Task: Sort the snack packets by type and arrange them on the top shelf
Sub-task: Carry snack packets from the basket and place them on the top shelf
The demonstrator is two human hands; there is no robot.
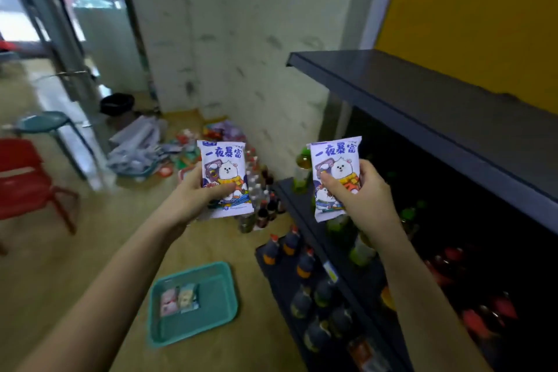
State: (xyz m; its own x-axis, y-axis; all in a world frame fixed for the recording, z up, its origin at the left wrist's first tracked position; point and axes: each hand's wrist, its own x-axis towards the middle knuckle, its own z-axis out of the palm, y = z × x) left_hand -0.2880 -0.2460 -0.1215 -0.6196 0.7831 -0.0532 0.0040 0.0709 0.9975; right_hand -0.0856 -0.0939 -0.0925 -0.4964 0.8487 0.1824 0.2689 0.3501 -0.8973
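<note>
My two bare forearms come in from the bottom edge, nearest of all, and run up toward the middle of the view. My left hand [199, 190] is closed around the lower part of a white snack packet [225, 177] with purple characters and a cartoon bear, thumb across its front, fingers behind. My right hand [360, 190] grips a second packet [335, 172] of the same design the same way, thumb on the front face. Both packets stand upright, side by side but apart, the left one at about 11 o'clock from the view's centre, the right one at about 1 o'clock.

The top shelf [437, 106], a dark bare board, stretches from about 12 o'clock toward 3 o'clock, above and to the right of my right hand; neither packet touches it. Below it, at 4 to 5 o'clock, the lower shelves hold rows of bottles [305, 263], too blurred to tell the kinds.

On the floor at 7 o'clock lies a teal tray [217, 320] with two small packets [179, 300] side by side in its left part. Farther off at 10 o'clock, loose packets and bags lie in a heap [187, 142] by the wall. A red chair [27, 181] stands at 9 o'clock, with a teal stool [45, 121] just beyond it.
</note>
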